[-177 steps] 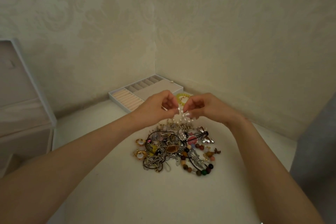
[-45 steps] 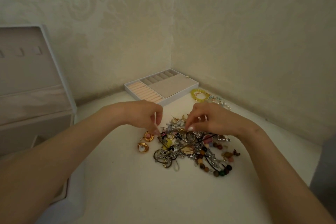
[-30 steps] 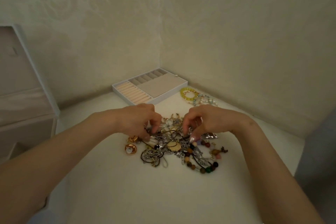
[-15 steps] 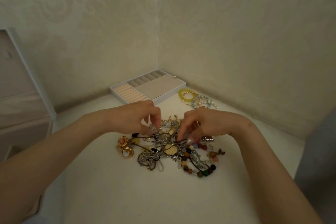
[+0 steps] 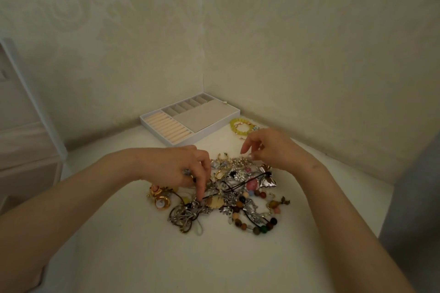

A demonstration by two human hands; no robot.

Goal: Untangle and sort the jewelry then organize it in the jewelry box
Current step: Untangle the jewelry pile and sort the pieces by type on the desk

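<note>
A tangled jewelry pile (image 5: 234,194) lies on the white surface: chains, a black cord, wooden beads (image 5: 258,227), a silver butterfly brooch (image 5: 268,179) and gold earrings (image 5: 160,198). My left hand (image 5: 177,169) reaches down into the pile's left side, its fingertips pinching the black cord (image 5: 247,181). My right hand (image 5: 270,147) hovers just above the pile's far edge with fingers curled; whether it holds anything is unclear. The open jewelry tray (image 5: 207,134) with ring rolls and small compartments sits in the far corner.
A yellow bead bracelet (image 5: 238,125) and other pale bracelets lie right of the tray, partly behind my right hand. A white jewelry box (image 5: 26,126) stands at the left edge. Walls close in behind and to the right.
My right hand has lifted out of the pile and moved back toward the bracelets. My left hand has dug further down into the pile's left side.
</note>
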